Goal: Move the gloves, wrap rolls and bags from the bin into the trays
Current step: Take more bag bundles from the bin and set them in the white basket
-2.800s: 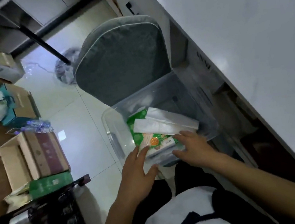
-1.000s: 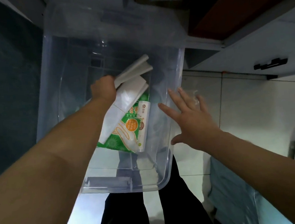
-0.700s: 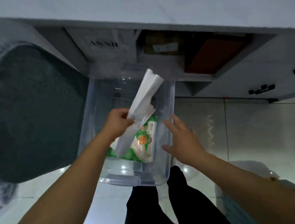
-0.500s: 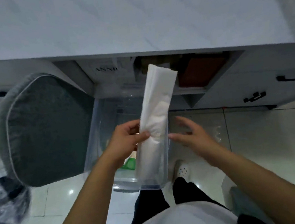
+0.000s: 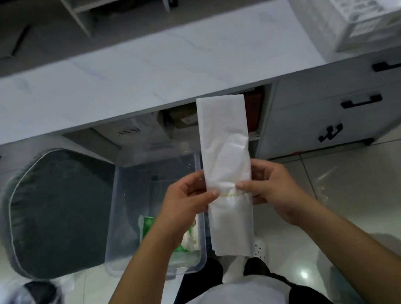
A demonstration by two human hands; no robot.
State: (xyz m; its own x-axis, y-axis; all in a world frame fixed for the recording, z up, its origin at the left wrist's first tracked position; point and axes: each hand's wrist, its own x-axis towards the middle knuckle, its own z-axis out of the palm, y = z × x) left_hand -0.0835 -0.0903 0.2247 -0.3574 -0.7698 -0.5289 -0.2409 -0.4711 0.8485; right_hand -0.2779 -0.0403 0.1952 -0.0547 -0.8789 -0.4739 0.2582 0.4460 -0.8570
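Note:
A long flat white pack of bags (image 5: 224, 149), cinched by a thin rubber band at its middle, is held upright in front of me. My left hand (image 5: 187, 198) pinches its left edge and my right hand (image 5: 271, 186) pinches its right edge, thumbs meeting at the band. Below on the floor stands the clear plastic bin (image 5: 118, 226). A green and white glove packet (image 5: 150, 225) lies inside it, mostly hidden behind my left forearm.
A white marble-look counter (image 5: 136, 79) runs across above the bin, with drawers and black handles (image 5: 361, 102) at right. A clear container (image 5: 352, 2) sits on the counter's far right. A grey chair cushion (image 5: 56, 213) is left of the bin.
My left hand lifted the white pack of bags out of the bin and raised it upright. My right hand, open beside the bin before, now grips the pack too. The view tilted up to the counter.

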